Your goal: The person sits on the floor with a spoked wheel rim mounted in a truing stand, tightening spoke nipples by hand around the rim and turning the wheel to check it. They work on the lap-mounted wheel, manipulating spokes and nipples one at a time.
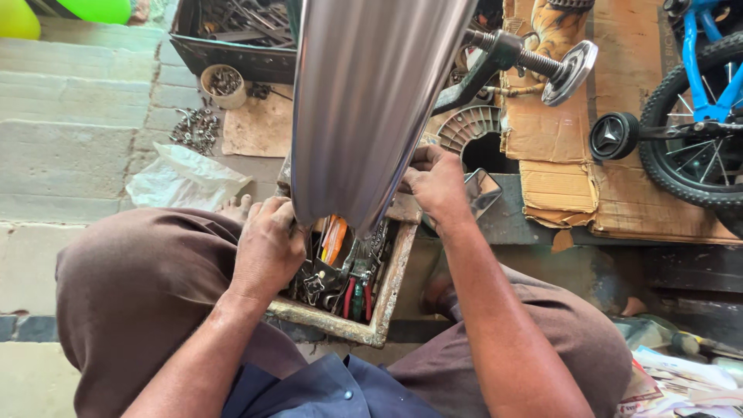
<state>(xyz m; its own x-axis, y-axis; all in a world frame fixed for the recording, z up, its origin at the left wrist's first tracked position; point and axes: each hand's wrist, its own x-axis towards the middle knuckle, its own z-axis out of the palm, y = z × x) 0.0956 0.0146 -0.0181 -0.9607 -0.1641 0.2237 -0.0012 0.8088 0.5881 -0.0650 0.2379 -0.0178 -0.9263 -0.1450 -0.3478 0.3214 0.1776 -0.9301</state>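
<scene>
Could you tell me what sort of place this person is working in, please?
Probably a small bicycle repair shop on the ground: a wooden tool box of pliers and screwdrivers lies between the knees, a blue bicycle stands nearby, and loose nuts and bolts lie on the paving.

Bicycle repair workshop: toolbox [391, 286], bicycle [700, 116]

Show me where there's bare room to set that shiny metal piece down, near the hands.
Freest is the paved ground at left, bordered by the white plastic bag and scattered bolts. The cardboard between the clamp and blue bicycle wheel is partly bare. Crowded: the wooden tool tray under the metal piece, between left hand and right hand.
</scene>
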